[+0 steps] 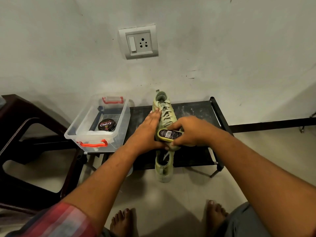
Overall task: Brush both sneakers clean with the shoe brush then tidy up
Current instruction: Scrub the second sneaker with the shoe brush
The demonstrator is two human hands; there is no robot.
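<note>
While the shoe brush (169,135) sits on the toe end of the far sneaker (165,108), the right hand (189,130) has its fingers curled around it, gripping it from the right with its labelled back facing up. The left hand (148,129) lies flat, fingers straight, pressed along that sneaker's left side to steady it. Both sneakers lie toe to toe in a line on the dark rack (196,112), the far one with its heel at the wall.

The likeliest mishap concerns the near sneaker (163,166): its heel hangs out past the rack's near edge, and no hand clearly holds it. A firm stroke pulled toward the near side, or a nudge from either wrist, could tip it off onto the floor. Whether its toe is pinned under the hands cannot be told.

A hard sideways stroke could also skid the far sneaker right, away from the bracing palm, since that hand only presses and does not grip.

At the left, the clear box (123,120) holding a polish tin (106,124) juts over the rack's left edge; a swinging left elbow could knock it off.
</note>
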